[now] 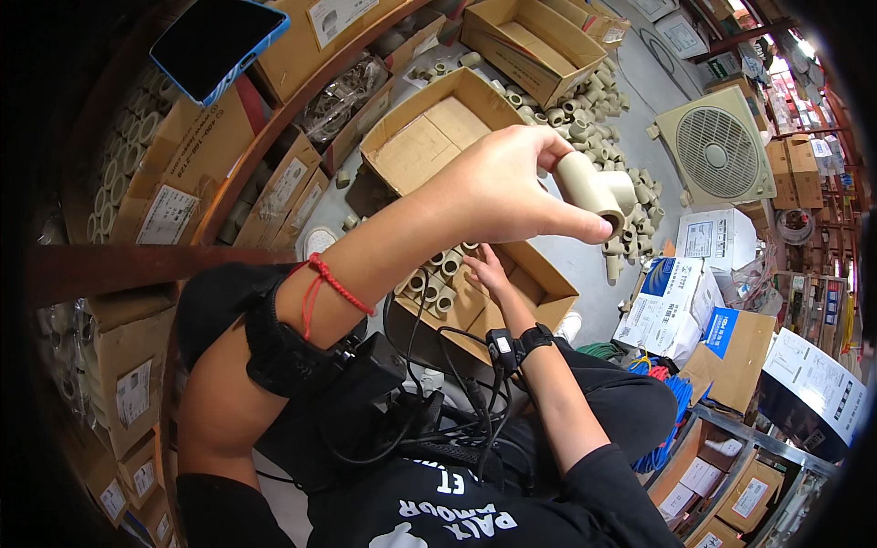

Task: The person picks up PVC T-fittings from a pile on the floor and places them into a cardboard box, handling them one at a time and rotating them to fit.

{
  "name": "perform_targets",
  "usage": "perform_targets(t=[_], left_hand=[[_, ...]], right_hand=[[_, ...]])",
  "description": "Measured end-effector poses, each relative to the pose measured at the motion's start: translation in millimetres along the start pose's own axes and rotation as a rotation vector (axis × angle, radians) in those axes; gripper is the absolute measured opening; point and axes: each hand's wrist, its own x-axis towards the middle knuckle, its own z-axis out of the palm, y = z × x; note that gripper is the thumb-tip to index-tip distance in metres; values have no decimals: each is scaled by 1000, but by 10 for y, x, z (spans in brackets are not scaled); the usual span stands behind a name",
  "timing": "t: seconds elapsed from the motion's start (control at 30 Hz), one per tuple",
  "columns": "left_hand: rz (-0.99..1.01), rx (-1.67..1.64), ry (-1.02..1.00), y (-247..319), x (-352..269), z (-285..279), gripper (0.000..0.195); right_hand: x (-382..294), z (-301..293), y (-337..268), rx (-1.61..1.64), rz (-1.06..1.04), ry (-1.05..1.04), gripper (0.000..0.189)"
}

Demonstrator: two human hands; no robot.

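My left hand (pixel 507 188) holds a beige plastic pipe tee (pixel 589 188) between thumb and fingers, raised above the floor. Below it, my right hand (pixel 488 272) reaches into a cardboard carton (pixel 541 274) with its fingers spread. Beside those fingers, several beige pipe fittings (pixel 438 291) stand packed in the carton's left part; whether the fingertips touch them I cannot tell. Part of the carton and its contents is hidden behind my left forearm. Another open carton (pixel 418 147) lies just beyond, its bottom panels showing.
Loose beige fittings (pixel 589 116) are heaped on the floor, near a further open carton (pixel 527 41). A box fan (pixel 716 154) stands at right, above white boxes (pixel 668 308). Shelves with cartons (pixel 185 171) line the left; a blue-cased phone (pixel 216 48) is up there. Black cables (pixel 473 390) hang at my lap.
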Motion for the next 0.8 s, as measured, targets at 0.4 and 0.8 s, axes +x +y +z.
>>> perform_targets(t=[0.4, 0.8], left_hand=[[1, 10, 15, -80, -62, -58, 65], [-16, 12, 7, -141, -98, -109, 65]], right_hand=[[-30, 80, -145, 106, 100, -172, 47], [-90, 172, -124, 99, 224, -91, 64]])
